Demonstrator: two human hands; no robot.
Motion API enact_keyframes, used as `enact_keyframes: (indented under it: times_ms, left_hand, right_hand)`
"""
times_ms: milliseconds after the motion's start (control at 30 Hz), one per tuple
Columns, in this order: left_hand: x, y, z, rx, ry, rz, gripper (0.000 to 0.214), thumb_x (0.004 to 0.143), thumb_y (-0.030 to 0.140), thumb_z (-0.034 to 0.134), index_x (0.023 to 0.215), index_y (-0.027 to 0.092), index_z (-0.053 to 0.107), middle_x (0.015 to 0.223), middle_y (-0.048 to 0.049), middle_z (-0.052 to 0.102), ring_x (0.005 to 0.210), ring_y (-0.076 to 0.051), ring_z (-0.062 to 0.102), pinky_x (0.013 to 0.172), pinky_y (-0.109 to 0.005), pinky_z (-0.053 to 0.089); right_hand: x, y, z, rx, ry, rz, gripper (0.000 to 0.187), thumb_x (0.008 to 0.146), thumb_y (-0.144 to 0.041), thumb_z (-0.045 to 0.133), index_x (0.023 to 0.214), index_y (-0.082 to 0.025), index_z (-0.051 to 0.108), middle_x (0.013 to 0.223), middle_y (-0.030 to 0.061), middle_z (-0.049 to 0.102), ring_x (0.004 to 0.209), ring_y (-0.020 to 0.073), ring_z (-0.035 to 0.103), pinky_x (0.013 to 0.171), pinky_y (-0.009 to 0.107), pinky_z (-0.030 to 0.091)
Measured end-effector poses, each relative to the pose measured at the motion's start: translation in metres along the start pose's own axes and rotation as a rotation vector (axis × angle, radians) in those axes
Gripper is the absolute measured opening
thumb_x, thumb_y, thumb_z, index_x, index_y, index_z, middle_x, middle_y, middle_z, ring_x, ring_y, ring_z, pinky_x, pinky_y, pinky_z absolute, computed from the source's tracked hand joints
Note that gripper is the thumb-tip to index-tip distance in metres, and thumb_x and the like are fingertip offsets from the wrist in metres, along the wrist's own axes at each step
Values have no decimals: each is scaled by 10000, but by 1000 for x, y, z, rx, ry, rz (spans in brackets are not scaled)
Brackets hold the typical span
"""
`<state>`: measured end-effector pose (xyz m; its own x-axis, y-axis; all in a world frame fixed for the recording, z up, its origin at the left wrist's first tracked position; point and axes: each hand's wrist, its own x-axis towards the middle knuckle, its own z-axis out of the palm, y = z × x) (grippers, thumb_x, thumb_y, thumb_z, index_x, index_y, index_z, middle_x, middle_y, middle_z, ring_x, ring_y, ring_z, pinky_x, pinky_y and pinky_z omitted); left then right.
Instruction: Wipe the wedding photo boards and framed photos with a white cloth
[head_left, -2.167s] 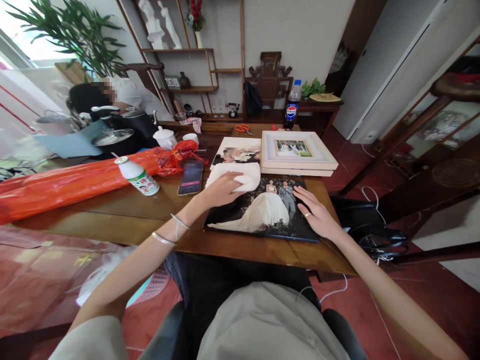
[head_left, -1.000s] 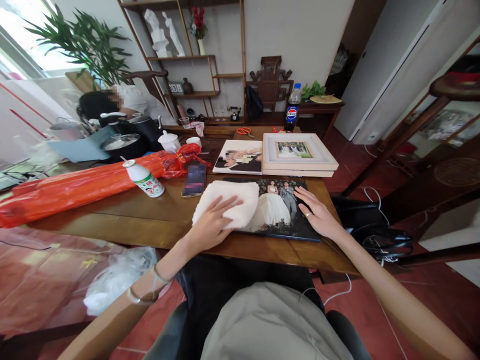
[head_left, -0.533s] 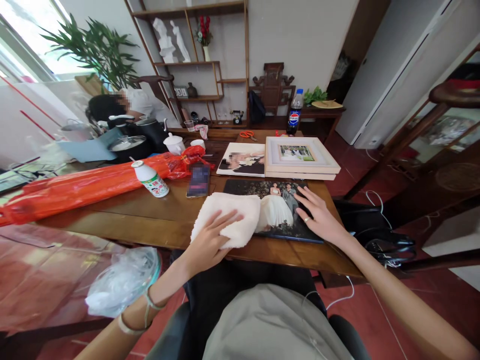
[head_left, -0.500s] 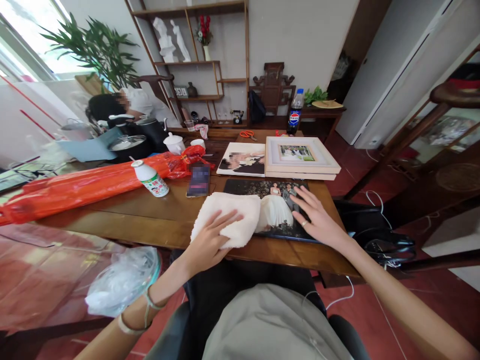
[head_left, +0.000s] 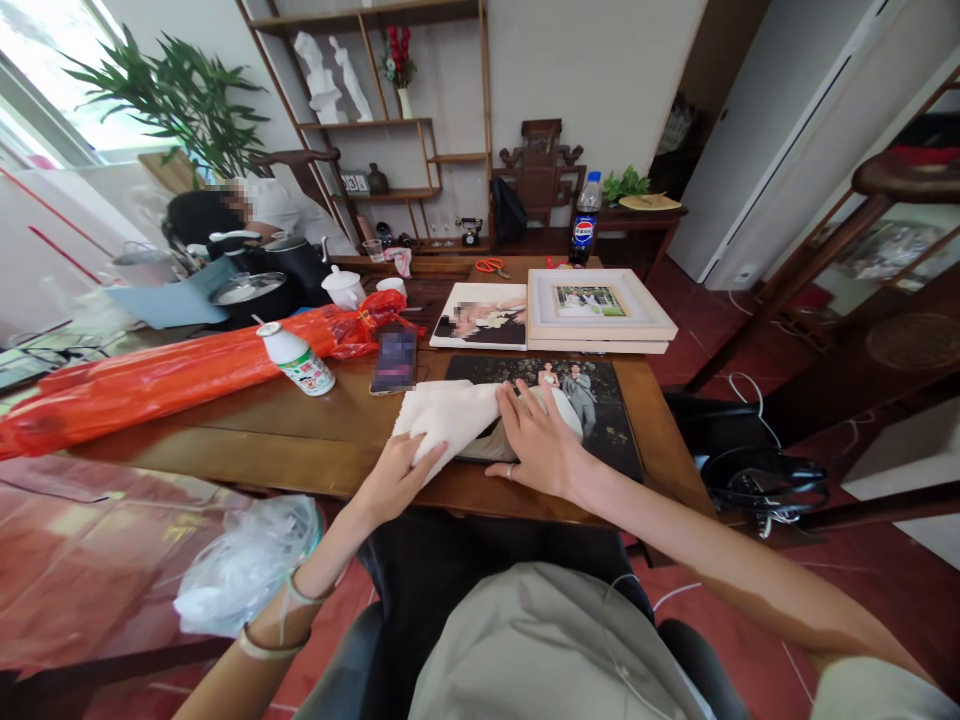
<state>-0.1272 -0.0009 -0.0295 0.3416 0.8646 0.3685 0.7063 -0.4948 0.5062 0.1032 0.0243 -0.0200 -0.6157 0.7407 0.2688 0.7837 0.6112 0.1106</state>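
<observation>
A large dark wedding photo print (head_left: 600, 410) lies flat near the front edge of the wooden table (head_left: 300, 425). A white towel (head_left: 442, 415) rests on the print's left part and on the table beside it. My left hand (head_left: 394, 480) grips the towel's near corner, and that corner is lifted. My right hand (head_left: 536, 440) lies flat with fingers spread on the middle of the print, its fingertips touching the towel's right edge.
Behind the print are a second photo (head_left: 480, 315) and a stack of white frames (head_left: 596, 310). A phone (head_left: 394, 360), a small white bottle (head_left: 296, 358) and a long orange plastic bag (head_left: 150, 375) lie to the left. Another person (head_left: 217, 205) sits at the far left.
My right hand has slid left from the print's right side to its middle, by the towel. My left hand has drawn back and taken hold of the towel's near corner, bunching it.
</observation>
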Motion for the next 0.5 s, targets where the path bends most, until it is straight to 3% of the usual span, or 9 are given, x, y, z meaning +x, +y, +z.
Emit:
enact_keyframes:
  times_ms: [167,367,500]
  left_hand:
    - [2,-3,0,-109,46,-70,434,921,398,391,545,182,367,510,37,415,481,-91,395,509,-237,336]
    - [1,-5,0,-139,41,-106,425,914,413,404,563,175,390,533,32,436,507,-93,400,524,-233,338]
    - [-3,-11,0,-150,51,-91,410,910,399,419,568,174,398,538,33,438,503,-89,382,521,-227,332]
  right_hand:
    - [4,-2,-6,-44,-53,-15,1017,796,-650,525,1424,97,241,1303,327,521,1254,414,449,1103,641,83]
    - [5,-5,2,-172,-119,-108,990,816,-590,546,1418,127,223,1278,394,500,1216,440,489,991,554,354]
    - [3,-10,12,-254,-88,-155,826,876,-469,520,1422,93,261,1271,393,508,1183,467,519,881,552,445]
